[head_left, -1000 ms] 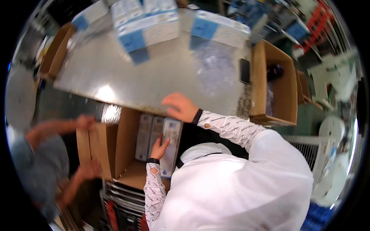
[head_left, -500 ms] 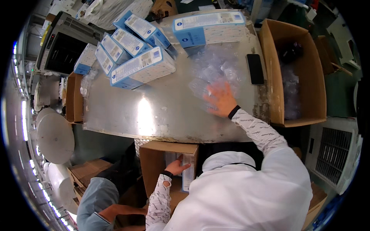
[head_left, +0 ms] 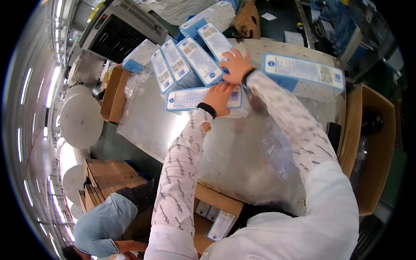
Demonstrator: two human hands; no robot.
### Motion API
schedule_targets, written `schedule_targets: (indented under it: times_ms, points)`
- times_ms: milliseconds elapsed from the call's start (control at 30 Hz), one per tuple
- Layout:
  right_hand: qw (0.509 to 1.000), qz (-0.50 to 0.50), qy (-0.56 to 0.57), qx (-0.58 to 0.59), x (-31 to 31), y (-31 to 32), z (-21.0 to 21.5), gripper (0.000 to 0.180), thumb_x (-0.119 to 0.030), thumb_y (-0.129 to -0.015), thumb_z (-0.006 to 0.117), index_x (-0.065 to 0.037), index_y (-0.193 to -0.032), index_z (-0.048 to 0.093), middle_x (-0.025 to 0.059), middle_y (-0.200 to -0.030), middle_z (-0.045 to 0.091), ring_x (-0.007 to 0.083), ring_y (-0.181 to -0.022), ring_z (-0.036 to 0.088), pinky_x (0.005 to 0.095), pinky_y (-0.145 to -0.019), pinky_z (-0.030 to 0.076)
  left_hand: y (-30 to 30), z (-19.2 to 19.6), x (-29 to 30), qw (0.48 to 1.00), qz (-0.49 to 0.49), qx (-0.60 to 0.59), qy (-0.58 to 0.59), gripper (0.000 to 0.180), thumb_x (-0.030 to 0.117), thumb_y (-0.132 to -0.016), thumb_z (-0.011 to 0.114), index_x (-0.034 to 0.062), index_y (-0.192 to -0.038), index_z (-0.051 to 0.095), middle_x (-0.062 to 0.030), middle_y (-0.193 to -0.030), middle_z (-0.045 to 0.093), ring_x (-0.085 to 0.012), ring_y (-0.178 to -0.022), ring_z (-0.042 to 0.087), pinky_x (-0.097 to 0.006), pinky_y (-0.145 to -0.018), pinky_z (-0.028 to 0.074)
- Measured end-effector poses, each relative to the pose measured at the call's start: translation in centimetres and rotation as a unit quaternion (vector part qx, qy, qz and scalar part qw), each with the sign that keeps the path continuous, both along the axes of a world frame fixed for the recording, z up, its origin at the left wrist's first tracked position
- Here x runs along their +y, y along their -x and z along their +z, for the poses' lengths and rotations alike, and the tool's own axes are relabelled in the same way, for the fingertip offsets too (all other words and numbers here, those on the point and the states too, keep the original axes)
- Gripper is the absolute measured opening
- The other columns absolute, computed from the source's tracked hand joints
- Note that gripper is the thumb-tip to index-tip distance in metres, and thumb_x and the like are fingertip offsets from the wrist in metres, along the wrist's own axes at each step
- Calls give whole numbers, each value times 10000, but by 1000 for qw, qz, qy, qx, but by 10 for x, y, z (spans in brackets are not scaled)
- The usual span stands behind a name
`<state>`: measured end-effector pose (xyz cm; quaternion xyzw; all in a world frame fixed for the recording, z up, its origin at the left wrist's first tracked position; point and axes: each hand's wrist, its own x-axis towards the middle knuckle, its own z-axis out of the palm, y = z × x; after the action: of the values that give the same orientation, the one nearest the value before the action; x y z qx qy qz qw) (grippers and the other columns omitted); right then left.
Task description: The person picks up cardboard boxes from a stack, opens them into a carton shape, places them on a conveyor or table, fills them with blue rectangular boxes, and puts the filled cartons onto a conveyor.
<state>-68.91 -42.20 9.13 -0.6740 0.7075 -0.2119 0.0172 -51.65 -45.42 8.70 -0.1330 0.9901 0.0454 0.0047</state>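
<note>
My left hand (head_left: pixel 218 99) grips the right part of the nearest blue-and-white box (head_left: pixel 186 99), its fingers over the top and the thumb toward the near side. Just beyond it, my right hand (head_left: pixel 236 67) has its fingers spread against the near end of another blue-and-white box (head_left: pixel 213 38). Several similar boxes (head_left: pixel 197 58) lie side by side to the left of my hands. Under my right forearm, clear plastic pieces (head_left: pixel 277 147) are partly hidden on the metal table (head_left: pixel 229 160).
Another blue-and-white box (head_left: pixel 303 73) lies at the far right. A black phone (head_left: pixel 333 135) is near the right edge, beside a tall carton (head_left: pixel 377 173). Below the table's near edge, an open carton (head_left: pixel 219 200) contains boxes. A co-worker in blue (head_left: pixel 104 216) bends at lower left.
My left hand has left the carton below and come up to the boxes. My right hand has moved from the plastic pieces to the boxes. The view has turned.
</note>
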Motion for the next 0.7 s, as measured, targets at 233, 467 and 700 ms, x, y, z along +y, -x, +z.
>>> schedule_targets:
  times_ms: [233, 467, 700]
  points:
    - [976, 113, -183, 12, -45, -2, -20, 657, -729, -681, 581, -224, -1100, 608, 134, -1501, 218, 512, -1353, 48, 653, -983, 293, -65, 0, -44, 951, 274, -145, -21, 1039, 264, -518, 766, 152, -1414, 251, -196, -1138, 517, -379, -1084, 492, -455, -958, 373]
    - [899, 424, 16, 106, 142, -121, -41, 840, -216, -581, 761, -292, -1343, 416, 210, -1391, 357, 456, -1295, 309, 571, -1024, 311, -204, 43, 6, 936, 349, -9, 56, 1048, 244, -574, 765, 259, -1460, 204, -195, -1107, 513, -354, -1062, 504, -446, -930, 383]
    - [823, 553, -129, 14, 119, -179, 42, 940, -308, -546, 773, -216, -1381, 351, 135, -1165, 506, 334, -1139, 468, 496, -973, 336, -315, 144, 159, 845, 390, 364, 27, 888, 125, -603, 815, -42, -1341, 349, -185, -1156, 523, -278, -1034, 547, -344, -871, 454]
